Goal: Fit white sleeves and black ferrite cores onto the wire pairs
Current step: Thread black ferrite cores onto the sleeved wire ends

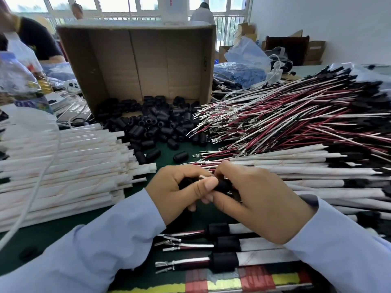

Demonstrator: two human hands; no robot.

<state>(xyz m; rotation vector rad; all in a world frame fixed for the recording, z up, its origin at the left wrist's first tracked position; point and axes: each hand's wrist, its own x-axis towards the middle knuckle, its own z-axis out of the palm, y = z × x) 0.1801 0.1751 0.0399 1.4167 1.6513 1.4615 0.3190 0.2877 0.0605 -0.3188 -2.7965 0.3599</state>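
Note:
My left hand point(179, 189) and my right hand point(251, 199) meet over the green table point(186, 151). Between them sits a black ferrite core point(222, 185), pinched by my left thumb, with metal wire tips showing at its left end. My right hand grips the wire pair behind the core; most of it is hidden. A stack of white sleeves point(63, 166) lies at the left. Loose black cores point(156, 125) spill from a cardboard box point(137, 60). Bare red and white wire pairs point(285, 115) are heaped at the right. Three finished pairs point(224, 244) lie below my hands.
Sleeved wires point(317, 176) are piled at the right under the bare ones. A white cable point(36, 187) crosses the sleeve stack. Plastic bags and other people stand at the back. Striped tape point(232, 282) marks the table's front edge.

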